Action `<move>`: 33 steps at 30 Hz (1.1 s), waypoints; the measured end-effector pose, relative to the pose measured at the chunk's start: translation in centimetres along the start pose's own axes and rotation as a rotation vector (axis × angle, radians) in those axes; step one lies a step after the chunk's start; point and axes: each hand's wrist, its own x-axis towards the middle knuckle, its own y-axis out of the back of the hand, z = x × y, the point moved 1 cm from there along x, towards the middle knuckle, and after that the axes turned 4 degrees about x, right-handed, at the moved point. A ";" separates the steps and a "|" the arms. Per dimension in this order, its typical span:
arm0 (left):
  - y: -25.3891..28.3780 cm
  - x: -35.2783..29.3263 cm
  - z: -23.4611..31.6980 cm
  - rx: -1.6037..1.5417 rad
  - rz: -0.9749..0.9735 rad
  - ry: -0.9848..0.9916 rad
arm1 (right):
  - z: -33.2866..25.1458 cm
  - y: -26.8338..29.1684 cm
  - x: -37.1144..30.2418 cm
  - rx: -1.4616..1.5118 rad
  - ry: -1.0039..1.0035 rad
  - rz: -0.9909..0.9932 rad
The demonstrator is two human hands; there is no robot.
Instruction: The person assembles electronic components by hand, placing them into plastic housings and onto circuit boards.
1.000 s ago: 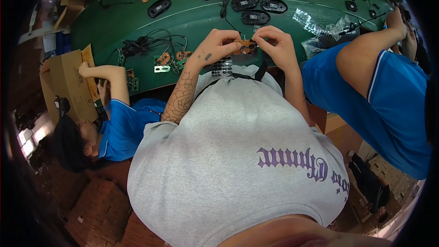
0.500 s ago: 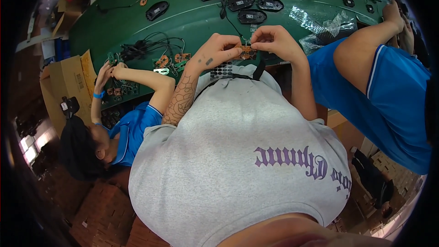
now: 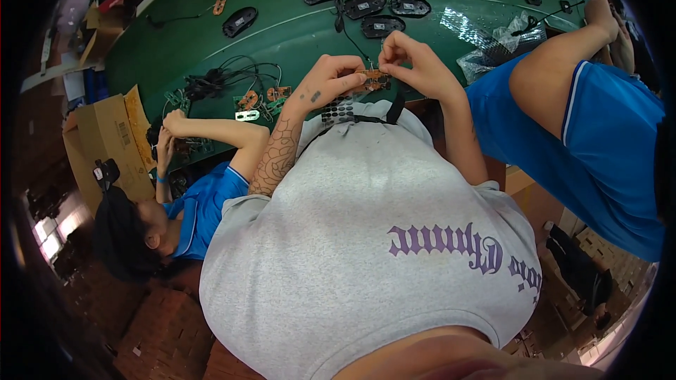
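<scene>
Green desk (image 3: 282,21) spans the far side, curved by the lens. Person in blue (image 3: 584,141) at right, arm reaching far across the desk; second person in blue (image 3: 201,204) at left, forearm resting on the near desk edge. Cardboard box (image 3: 105,134) at far left. Row of black mouse shells (image 3: 366,5) lies far centre, cables trailing. Tangle of black cable (image 3: 211,84) left of centre. Left hand (image 3: 327,81) and right hand (image 3: 412,63) meet above the near desk edge, fingers pinched narrow on a small orange circuit board (image 3: 373,79) held between them. Loose orange boards (image 3: 257,98) lie just left.
</scene>
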 end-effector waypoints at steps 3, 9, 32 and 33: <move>0.0 0.1 0.3 -0.029 0.024 -0.007 | 0.1 0.1 -0.1 0.213 -0.040 0.126; -0.2 0.0 0.9 -0.047 0.043 -0.015 | 0.8 0.2 -0.5 0.259 -0.093 0.263; 4.7 10.6 7.7 0.020 0.382 -0.170 | 5.6 1.5 -3.7 0.307 -0.227 0.550; 5.6 12.0 9.8 0.033 0.415 -0.193 | 5.8 1.7 -4.4 0.299 -0.213 0.562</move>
